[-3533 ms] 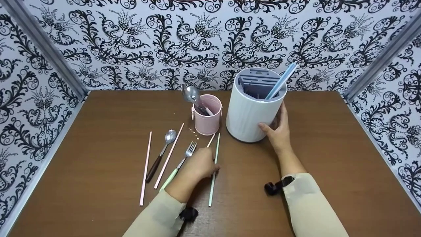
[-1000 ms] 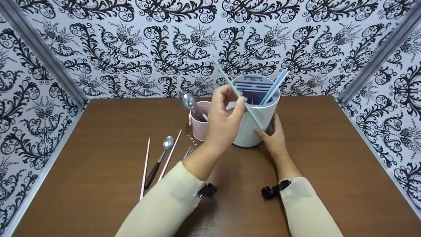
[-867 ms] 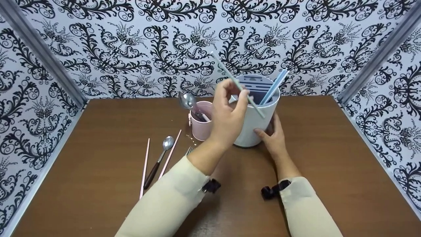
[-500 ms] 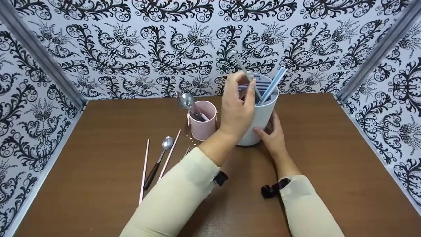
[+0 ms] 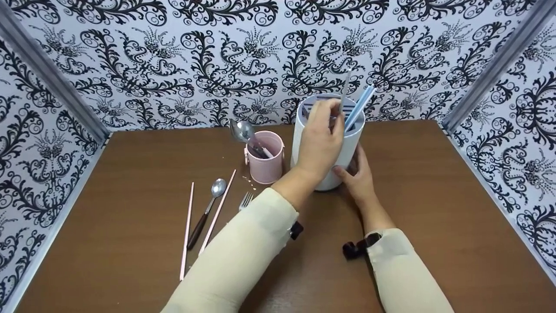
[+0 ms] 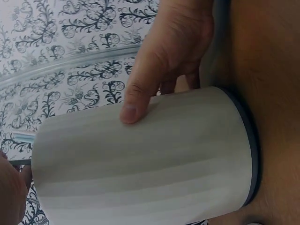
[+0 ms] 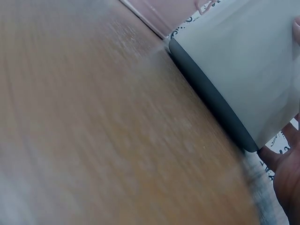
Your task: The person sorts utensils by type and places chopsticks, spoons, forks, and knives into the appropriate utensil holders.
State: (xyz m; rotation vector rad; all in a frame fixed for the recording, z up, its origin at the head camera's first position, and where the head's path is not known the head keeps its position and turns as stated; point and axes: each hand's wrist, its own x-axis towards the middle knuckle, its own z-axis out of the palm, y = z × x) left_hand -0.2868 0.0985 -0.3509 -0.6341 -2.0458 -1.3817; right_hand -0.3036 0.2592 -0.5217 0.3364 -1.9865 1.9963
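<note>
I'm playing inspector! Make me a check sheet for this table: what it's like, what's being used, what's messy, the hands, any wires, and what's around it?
Surface: brown tabletop, with small pale specks in front of the pink cup.
Job's things: tall white holder with slanting blue sticks in it; a thin pale stick, its lower end hidden.
Clutter: two pink sticks with a dark-handled spoon lying between them; a fork, partly hidden; metal cutlery in the pink cup.
Hands: left hand pinches the thin pale stick; right hand grips the white holder's side.
Cables: nothing seen.
Surroundings: white walls with black swirls, grey corner strips.
</note>
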